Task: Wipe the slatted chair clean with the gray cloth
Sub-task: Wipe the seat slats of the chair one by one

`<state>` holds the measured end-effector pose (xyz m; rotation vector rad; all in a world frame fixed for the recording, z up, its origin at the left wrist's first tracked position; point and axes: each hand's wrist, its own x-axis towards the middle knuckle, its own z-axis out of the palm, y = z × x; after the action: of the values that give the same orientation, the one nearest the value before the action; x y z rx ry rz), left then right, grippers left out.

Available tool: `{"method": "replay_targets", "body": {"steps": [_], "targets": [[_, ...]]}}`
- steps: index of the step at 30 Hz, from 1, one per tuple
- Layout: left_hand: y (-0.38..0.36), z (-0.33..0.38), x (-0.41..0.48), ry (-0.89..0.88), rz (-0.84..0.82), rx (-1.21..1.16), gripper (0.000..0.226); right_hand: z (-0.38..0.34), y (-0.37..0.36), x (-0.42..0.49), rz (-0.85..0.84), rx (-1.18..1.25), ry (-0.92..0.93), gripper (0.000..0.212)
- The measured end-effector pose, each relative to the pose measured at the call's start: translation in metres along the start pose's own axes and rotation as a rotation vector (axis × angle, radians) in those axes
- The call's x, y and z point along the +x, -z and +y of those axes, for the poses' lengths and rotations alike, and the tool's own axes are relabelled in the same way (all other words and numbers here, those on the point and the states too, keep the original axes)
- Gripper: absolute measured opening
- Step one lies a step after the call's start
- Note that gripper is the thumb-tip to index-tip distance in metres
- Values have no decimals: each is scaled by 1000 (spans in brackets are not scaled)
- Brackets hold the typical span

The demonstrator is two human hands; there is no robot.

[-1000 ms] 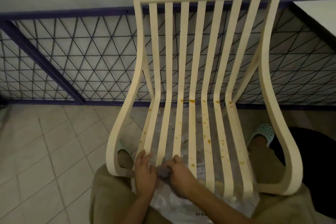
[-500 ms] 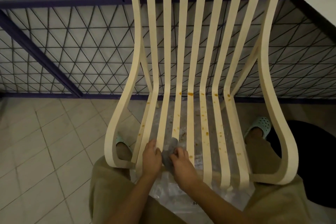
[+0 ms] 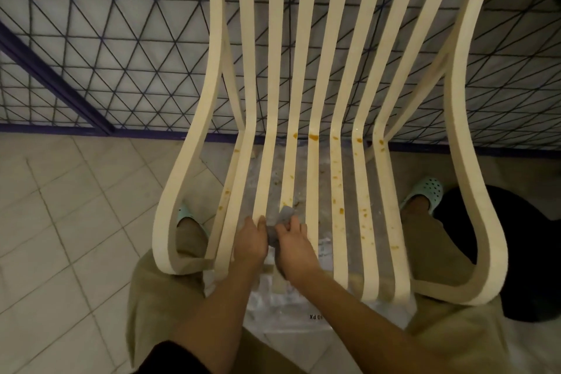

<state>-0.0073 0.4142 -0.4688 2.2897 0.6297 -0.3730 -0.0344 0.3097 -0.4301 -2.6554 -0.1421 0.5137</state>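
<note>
The cream slatted chair (image 3: 340, 76) fills the view, its seat slats speckled with orange stains, mostly on the right half and at the seat's bend. A small gray cloth (image 3: 283, 217) is wrapped around one of the left-centre seat slats near the front. My right hand (image 3: 293, 247) grips the cloth on that slat. My left hand (image 3: 252, 241) presses against the cloth's left side, fingers on the neighbouring slat and the cloth.
A clear plastic sheet (image 3: 291, 310) lies on the tiled floor (image 3: 60, 222) under the seat. A dark mesh railing (image 3: 121, 55) stands behind the chair. A black round object (image 3: 516, 252) sits at the right. My feet in pale green clogs flank the chair.
Both hands and the cloth have slid forward along the slat, away from the seat's front edge. The camera has dipped lower and closer, so the chair's top rail has left the view.
</note>
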Motion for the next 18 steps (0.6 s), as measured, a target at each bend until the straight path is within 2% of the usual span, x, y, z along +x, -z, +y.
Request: {"method": "replay_targets", "body": {"steps": [4,11,18], "targets": [[-6,-4,0,-100,103,224,36,3,2,16,-9,-13,-2,44],[-11,-5,-2,-84,169,206,40,9,19,54,-73,-51,-39,42],[-10,-3,-4,-42,189,196,38,16,40,109,-31,-112,-23,42]]}}
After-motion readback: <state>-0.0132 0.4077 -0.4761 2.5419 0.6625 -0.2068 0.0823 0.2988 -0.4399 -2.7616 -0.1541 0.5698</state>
